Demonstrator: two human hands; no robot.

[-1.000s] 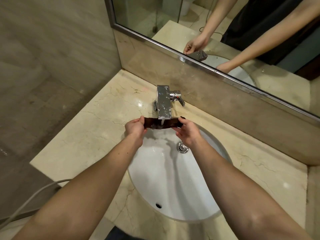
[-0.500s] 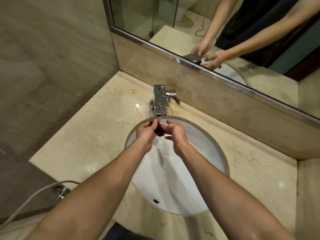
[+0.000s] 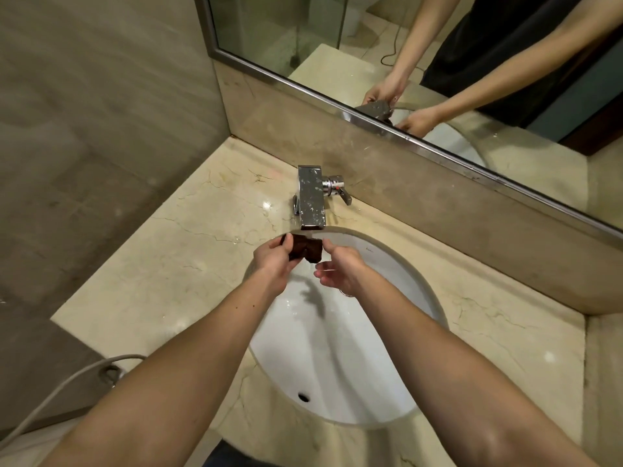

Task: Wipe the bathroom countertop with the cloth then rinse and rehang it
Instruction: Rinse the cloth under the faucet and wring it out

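So, far left a grey hose [image 3: 50, 396] hangs below the marble bench [image 3: 161, 271]. Moving in, the left hand [image 3: 273, 261] has its fingers [image 3: 286, 241] clamped on the left end of the dark brown cloth [image 3: 305, 250]. It's bunched up right under the spout of the chrome tap [image 3: 312, 200], over the back of the white sink [image 3: 387, 382]. Then the right hand [image 3: 342, 273] pinches the cloth's other end with thumb and forefinger, the rest of its fingers sticking out loose. Up top right, the mirror [image 3: 438, 45] reflects both hands.
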